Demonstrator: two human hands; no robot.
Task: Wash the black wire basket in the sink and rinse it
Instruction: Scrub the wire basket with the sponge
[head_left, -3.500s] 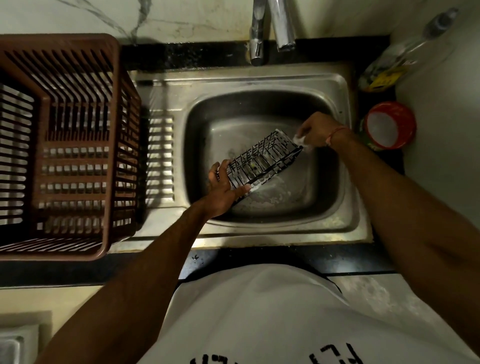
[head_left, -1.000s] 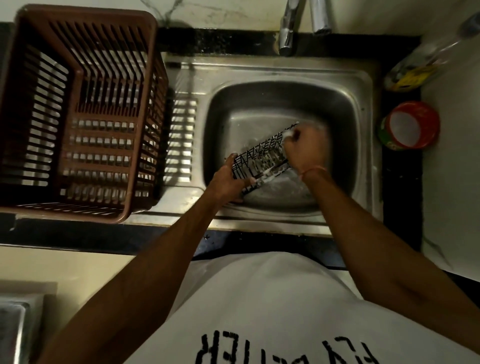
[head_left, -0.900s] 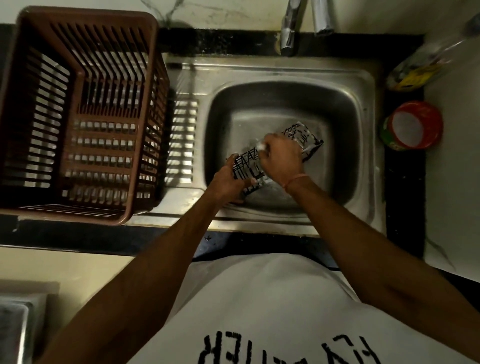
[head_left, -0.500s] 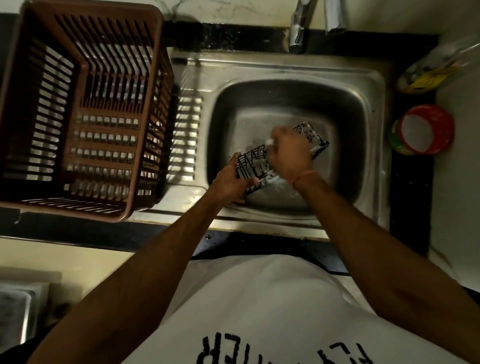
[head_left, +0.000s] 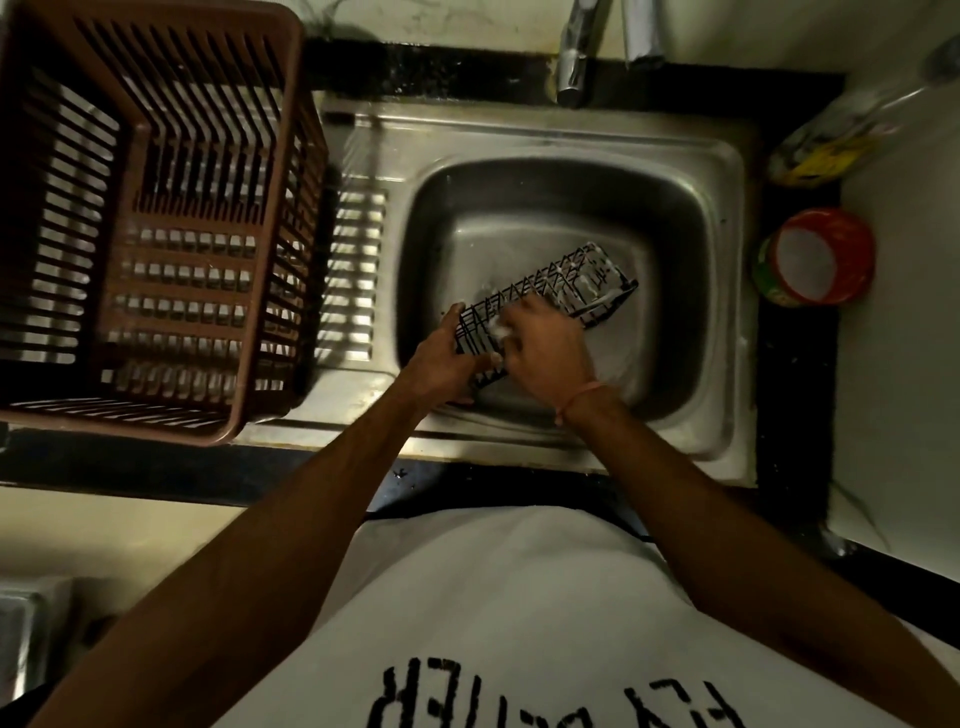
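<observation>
The black wire basket (head_left: 576, 283) is long and narrow, streaked with white foam, and tilted over the steel sink bowl (head_left: 670, 234). My left hand (head_left: 441, 364) grips its near left end. My right hand (head_left: 548, 345) lies across the basket's near half, fingers closed on a small white foamy scrubber (head_left: 500, 328) pressed against the wires. The far end of the basket sticks out past my right hand toward the right side of the bowl. No water runs from the tap (head_left: 574, 57).
A large brown slatted plastic crate (head_left: 156, 223) stands on the drainboard to the left of the sink. A red tub with white paste (head_left: 815, 257) and a lying bottle with a yellow label (head_left: 836, 143) sit on the dark counter to the right.
My right hand has slid with the scrubber from the basket's far end toward its near left end. My left hand keeps its grip. The view has shifted slightly.
</observation>
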